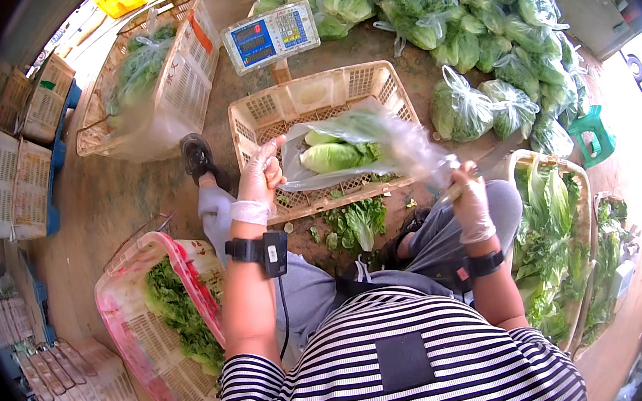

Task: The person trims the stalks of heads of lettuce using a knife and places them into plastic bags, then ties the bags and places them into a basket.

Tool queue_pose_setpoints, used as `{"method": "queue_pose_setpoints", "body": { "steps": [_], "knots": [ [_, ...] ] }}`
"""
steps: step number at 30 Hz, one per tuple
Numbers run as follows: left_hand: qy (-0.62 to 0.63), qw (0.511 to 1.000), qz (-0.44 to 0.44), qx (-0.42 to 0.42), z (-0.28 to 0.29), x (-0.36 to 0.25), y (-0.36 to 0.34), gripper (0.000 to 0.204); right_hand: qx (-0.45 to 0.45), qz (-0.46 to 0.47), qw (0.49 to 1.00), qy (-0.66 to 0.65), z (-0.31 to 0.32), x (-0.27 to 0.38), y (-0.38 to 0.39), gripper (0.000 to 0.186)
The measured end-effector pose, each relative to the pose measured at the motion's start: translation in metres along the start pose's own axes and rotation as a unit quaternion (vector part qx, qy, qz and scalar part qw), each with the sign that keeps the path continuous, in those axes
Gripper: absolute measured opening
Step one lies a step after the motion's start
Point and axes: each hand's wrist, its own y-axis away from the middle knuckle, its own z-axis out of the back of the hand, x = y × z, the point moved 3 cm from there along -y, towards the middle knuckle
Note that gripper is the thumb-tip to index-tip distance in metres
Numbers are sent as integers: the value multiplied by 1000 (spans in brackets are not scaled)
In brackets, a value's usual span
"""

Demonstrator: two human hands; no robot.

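Note:
My left hand (262, 174), in a clear thin glove, is closed on the left end of a clear plastic bag (400, 137) holding pale green lettuce (326, 158). My right hand (467, 189), also gloved, is closed on the bunched plastic at the bag's right end, which is raised and partly blurred. The bag lies across a beige perforated basket (308, 76) in front of my bent legs. Loose leaves (359, 224) lie on the floor just below the basket.
A scale (269, 38) stands behind the basket. Bagged lettuce (492, 41) is piled back right, near a green plastic object (592, 137). A crate (190, 73) is back left. A pink-rimmed crate (122, 315) and a lettuce-filled crate (544, 240) flank me; stacked crates (14, 182) line the left.

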Motion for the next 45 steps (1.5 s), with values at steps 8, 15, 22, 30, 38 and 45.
{"method": "queue_pose_setpoints", "body": {
  "steps": [8,15,22,30,38,45],
  "knots": [
    [-56,998,1,23,1,-23,-24,36,-61,185,970,143,-25,-2,8,6],
    [-30,994,-26,102,13,16,-14,65,233,-102,939,233,-161,1,-4,22],
    [69,990,-103,64,34,-1,-15,60,118,-39,869,479,-139,-135,-130,30],
    [-15,971,-237,42,44,-21,-12,52,-12,316,743,590,-96,-27,-128,29],
    [-109,993,-37,34,30,26,-34,41,79,48,848,523,-27,-88,-131,28],
    [-332,919,-192,-93,72,8,40,53,188,-41,965,177,-38,-73,-111,45]
  ]
}}
